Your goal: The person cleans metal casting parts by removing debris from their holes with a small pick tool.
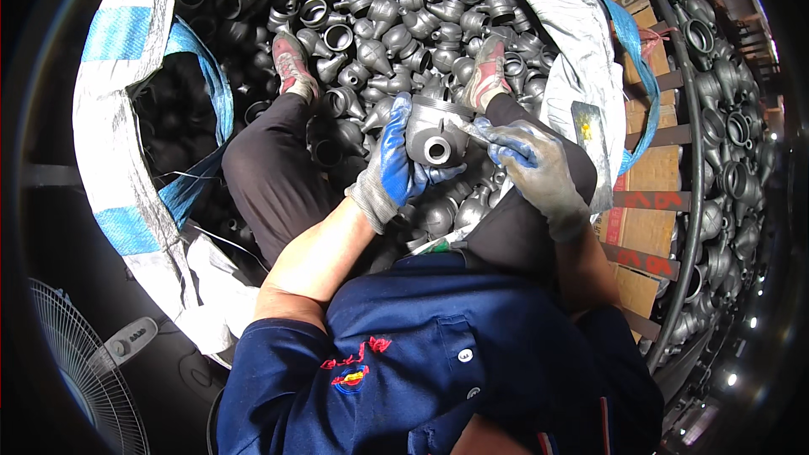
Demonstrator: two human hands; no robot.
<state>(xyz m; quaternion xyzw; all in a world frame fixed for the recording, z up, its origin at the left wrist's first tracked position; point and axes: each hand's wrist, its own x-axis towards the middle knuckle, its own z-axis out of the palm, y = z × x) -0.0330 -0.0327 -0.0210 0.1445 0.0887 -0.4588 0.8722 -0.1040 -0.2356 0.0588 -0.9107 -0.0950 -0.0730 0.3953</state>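
Note:
My left hand, in a blue-and-grey work glove, is closed around a dark grey bulb-shaped fitting. The fitting has a wide ribbed rim at its far side and a short round spout facing me. Close against its right side is my right hand, also gloved, with curled fingers. A thin pale tip shows between those fingers and the fitting; whether it is a slim tool or a fingertip I cannot make out. Many similar grey fittings lie heaped beyond and below my hands.
A large white woven sack with blue straps surrounds the heap. My shoes rest on the fittings. To the right stand cardboard-lined metal slats and a barred bin of more fittings. A fan stands at lower left.

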